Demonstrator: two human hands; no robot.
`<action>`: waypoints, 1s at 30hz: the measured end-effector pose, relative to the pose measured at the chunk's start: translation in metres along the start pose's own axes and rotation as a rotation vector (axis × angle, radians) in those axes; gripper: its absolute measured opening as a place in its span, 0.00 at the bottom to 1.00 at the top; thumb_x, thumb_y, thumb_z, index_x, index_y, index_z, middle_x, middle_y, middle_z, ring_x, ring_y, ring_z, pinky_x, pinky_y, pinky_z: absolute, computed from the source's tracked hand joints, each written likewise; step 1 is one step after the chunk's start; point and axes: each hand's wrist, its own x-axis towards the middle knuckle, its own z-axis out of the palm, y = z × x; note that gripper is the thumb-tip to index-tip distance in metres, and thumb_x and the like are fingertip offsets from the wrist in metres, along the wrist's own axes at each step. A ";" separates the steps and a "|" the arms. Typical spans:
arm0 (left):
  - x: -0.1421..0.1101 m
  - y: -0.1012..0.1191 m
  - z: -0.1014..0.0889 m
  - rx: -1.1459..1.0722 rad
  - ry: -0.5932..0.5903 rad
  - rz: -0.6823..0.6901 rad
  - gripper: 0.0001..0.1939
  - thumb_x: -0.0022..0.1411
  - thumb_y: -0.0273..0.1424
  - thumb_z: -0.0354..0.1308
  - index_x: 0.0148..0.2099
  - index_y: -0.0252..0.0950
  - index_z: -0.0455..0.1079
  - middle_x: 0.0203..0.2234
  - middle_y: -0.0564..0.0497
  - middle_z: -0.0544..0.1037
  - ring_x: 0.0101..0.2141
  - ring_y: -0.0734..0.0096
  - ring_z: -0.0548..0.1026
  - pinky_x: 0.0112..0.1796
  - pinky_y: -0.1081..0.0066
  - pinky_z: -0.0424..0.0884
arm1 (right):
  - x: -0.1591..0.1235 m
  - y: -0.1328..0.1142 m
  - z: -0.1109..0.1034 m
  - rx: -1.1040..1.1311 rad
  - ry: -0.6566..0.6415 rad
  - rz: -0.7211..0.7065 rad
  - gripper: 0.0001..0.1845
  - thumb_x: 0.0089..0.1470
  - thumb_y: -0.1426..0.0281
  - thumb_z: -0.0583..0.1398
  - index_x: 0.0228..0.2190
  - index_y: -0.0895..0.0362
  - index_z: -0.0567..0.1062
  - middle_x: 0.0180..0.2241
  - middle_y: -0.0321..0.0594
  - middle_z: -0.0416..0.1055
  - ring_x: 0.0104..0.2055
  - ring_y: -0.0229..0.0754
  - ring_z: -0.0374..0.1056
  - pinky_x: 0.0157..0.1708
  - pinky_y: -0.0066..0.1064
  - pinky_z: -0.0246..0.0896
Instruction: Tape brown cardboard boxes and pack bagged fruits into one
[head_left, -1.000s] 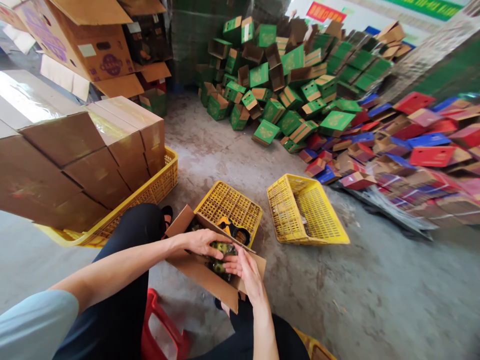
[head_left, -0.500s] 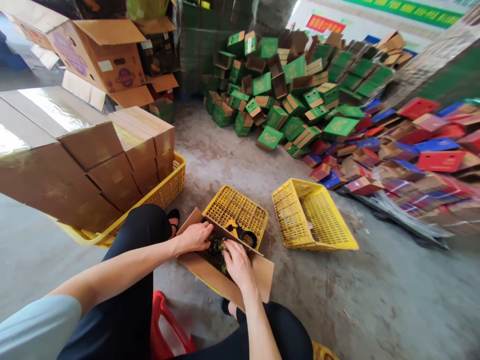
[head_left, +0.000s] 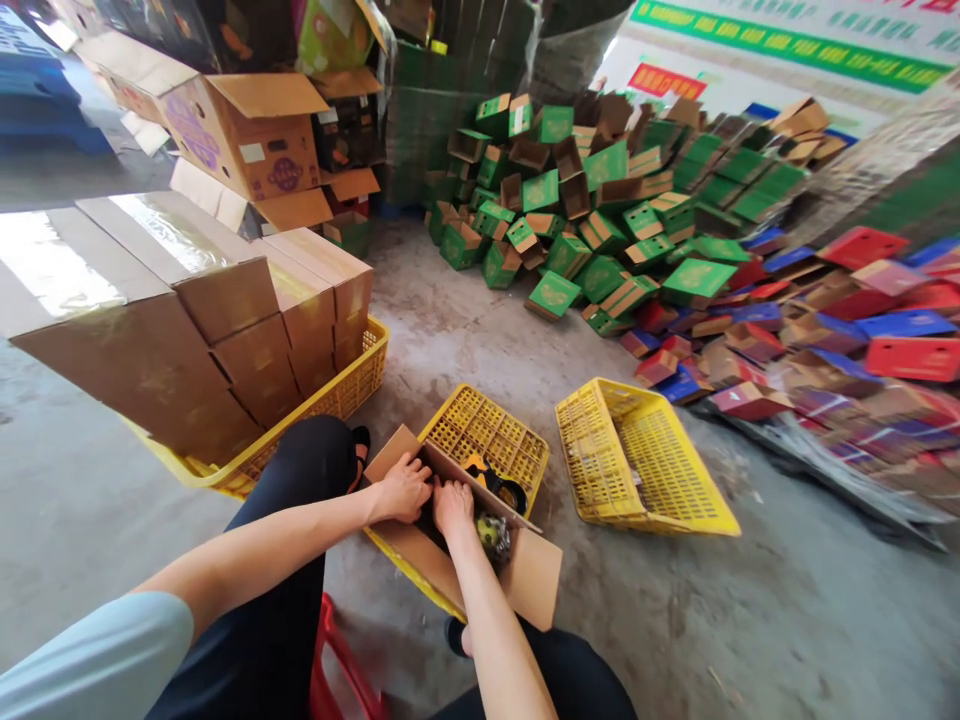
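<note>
An open cardboard box (head_left: 534,582) stands on an upturned yellow crate between my knees, its flaps spread outward. My left hand (head_left: 403,490) reaches into the box's left end with its fingers bent downward. Close beside it, my right hand (head_left: 454,508) is also inside, fingers curled; whatever both fingertips hold is hidden. Right of my right wrist, green, round-looking contents in shiny clear wrap (head_left: 493,537) show inside the box. An orange and black tape dispenser (head_left: 495,482) lies on the yellow crate (head_left: 469,415) just beyond the box.
At left, taped cartons (head_left: 165,350) fill a large yellow crate (head_left: 352,388). Another yellow crate (head_left: 645,460) lies tipped to the right. Green boxes (head_left: 555,293) and red and blue boxes (head_left: 911,355) are heaped behind. A red stool (head_left: 341,655) is under me.
My right hand has moved left in the box, close to my left hand, uncovering the green wrapped contents. Both hands now reach toward the left end. The whole view has shifted slightly.
</note>
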 end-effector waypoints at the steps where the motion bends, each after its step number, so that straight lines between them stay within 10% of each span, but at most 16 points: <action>1: -0.001 -0.001 -0.002 0.001 -0.010 0.000 0.17 0.61 0.37 0.63 0.49 0.32 0.80 0.47 0.38 0.77 0.45 0.53 0.72 0.51 0.54 0.59 | 0.003 -0.002 0.003 -0.007 -0.001 0.019 0.19 0.66 0.80 0.52 0.48 0.60 0.81 0.42 0.57 0.80 0.45 0.50 0.78 0.48 0.38 0.65; 8: 0.004 0.003 0.002 0.008 -0.004 -0.019 0.10 0.66 0.28 0.58 0.40 0.33 0.82 0.45 0.37 0.77 0.48 0.53 0.70 0.46 0.59 0.61 | -0.015 0.014 -0.006 -0.005 0.021 -0.015 0.14 0.63 0.79 0.56 0.37 0.59 0.82 0.41 0.52 0.80 0.48 0.49 0.75 0.54 0.39 0.61; 19: -0.002 0.007 0.009 -0.080 0.087 0.009 0.06 0.64 0.25 0.61 0.38 0.34 0.80 0.46 0.37 0.76 0.46 0.52 0.70 0.40 0.62 0.62 | -0.134 0.058 -0.033 0.259 0.318 -0.112 0.19 0.65 0.75 0.51 0.38 0.53 0.82 0.36 0.44 0.78 0.39 0.46 0.75 0.42 0.35 0.70; 30: -0.018 0.010 -0.002 0.002 0.080 -0.024 0.11 0.64 0.21 0.57 0.33 0.33 0.80 0.30 0.37 0.79 0.41 0.54 0.73 0.43 0.59 0.59 | -0.134 0.057 -0.023 0.481 0.437 -0.020 0.17 0.61 0.75 0.54 0.35 0.55 0.83 0.38 0.44 0.81 0.40 0.46 0.79 0.45 0.36 0.74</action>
